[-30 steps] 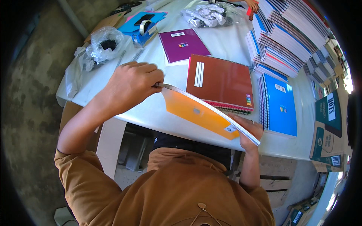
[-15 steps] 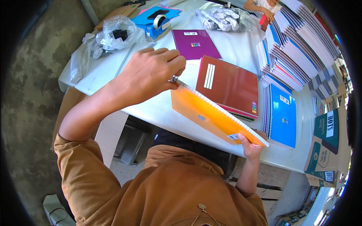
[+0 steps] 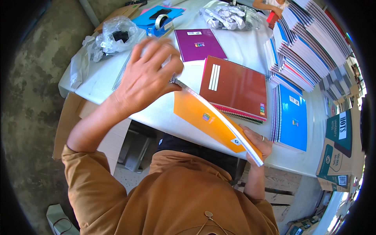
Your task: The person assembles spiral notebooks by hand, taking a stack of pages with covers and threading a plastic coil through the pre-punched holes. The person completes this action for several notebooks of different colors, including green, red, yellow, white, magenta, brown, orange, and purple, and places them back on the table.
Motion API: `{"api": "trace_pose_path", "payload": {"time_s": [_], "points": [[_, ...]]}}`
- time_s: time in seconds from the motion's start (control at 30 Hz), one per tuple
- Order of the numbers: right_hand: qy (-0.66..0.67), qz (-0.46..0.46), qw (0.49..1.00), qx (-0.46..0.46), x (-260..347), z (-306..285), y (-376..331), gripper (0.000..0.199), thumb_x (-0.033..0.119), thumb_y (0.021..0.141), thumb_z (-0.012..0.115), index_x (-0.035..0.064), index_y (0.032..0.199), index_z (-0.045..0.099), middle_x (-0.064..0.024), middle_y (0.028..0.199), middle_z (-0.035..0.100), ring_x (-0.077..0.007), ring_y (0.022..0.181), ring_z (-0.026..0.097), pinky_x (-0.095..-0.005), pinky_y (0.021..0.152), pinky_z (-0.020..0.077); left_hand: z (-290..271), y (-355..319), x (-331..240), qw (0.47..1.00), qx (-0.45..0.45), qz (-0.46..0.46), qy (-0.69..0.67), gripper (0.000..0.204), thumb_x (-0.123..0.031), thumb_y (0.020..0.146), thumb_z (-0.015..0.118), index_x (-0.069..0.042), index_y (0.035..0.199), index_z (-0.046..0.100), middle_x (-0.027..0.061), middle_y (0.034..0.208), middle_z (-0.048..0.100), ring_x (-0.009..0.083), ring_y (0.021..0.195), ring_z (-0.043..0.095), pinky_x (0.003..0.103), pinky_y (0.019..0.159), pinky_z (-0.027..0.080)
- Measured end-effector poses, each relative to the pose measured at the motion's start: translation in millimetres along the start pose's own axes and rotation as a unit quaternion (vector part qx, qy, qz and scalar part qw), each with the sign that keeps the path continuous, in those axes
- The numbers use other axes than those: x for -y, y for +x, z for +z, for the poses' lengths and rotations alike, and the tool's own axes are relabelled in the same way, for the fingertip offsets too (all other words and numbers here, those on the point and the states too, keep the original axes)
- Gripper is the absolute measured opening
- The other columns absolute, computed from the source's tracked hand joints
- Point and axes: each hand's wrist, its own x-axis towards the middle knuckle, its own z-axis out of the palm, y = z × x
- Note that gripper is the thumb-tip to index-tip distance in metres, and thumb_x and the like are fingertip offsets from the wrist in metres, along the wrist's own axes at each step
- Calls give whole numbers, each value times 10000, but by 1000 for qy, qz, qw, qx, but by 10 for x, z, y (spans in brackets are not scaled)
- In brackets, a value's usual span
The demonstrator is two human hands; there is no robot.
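Note:
An orange notebook (image 3: 207, 117) is held tilted on edge above the table's front, its page edges fanned in a thin strip toward me. My left hand (image 3: 150, 74) is closed at its upper-left corner, thumb and fingers pinching there, the upper fingers smeared by motion. A small shiny metal piece shows at those fingertips; I cannot tell what it is. My right hand (image 3: 258, 143), with a ring on one finger, grips the lower-right end from behind. Just beyond the notebook lies a pile topped by a brown notebook (image 3: 235, 86).
Blue spiral notebooks (image 3: 290, 117) lie at the right, below tall notebook stacks (image 3: 309, 43). A purple notebook (image 3: 199, 45), tape dispenser (image 3: 159, 26) and crumpled plastic (image 3: 117, 35) sit farther back. A carton (image 3: 338, 152) stands at the right edge. Another person's arm (image 3: 268, 6) shows at the back.
The orange notebook has turned so its page edge faces me more and bows. My right hand has shifted round to its back; my left fingers have lifted and spread somewhat.

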Motion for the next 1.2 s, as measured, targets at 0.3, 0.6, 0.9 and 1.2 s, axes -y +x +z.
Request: {"api": "trace_pose_path", "payload": {"time_s": [0.3, 0.6, 0.9, 1.2], "points": [[-50, -33, 998, -2, 88, 145, -19, 216, 22, 689, 642, -49, 891, 669, -213, 917, 651, -255, 851, 657, -320, 834, 489, 1005, -317, -129, 897, -427, 35, 112, 952, -693, 780, 414, 114, 1271, 288, 278, 1359, 286, 475, 1221, 265, 617, 1008, 77], [-19, -35, 999, -1, 61, 202, -107, 198, 70, 687, 653, -37, 852, 674, -225, 894, 650, -259, 808, 664, -307, 756, 511, 1181, -510, -234, 946, -321, -20, 44, 1082, -790, 741, 225, 73, 1377, 81, 324, 1415, -57, 419, 1335, -66, 533, 1051, -20], [-29, 69, 990, -117, -89, -89, -325, 150, 54, 805, 592, -60, 884, 648, -162, 823, 662, -196, 679, 636, -295, 653, 508, 1553, -702, 238, 883, -386, -263, -43, 613, -553, 832, 432, -51, 1173, 524, 150, 1221, 487, 321, 1226, 353, 483, 1019, 159], [140, 107, 950, -257, -56, -342, -649, 433, 26, 803, 507, -33, 1217, 393, -190, 1147, 514, -264, 975, 569, -383, 842, 471, 2018, -915, 1224, 863, -6, -502, 54, 324, -331, 794, 593, -32, 918, 618, 138, 969, 561, 288, 952, 537, 428, 810, 415]]}}
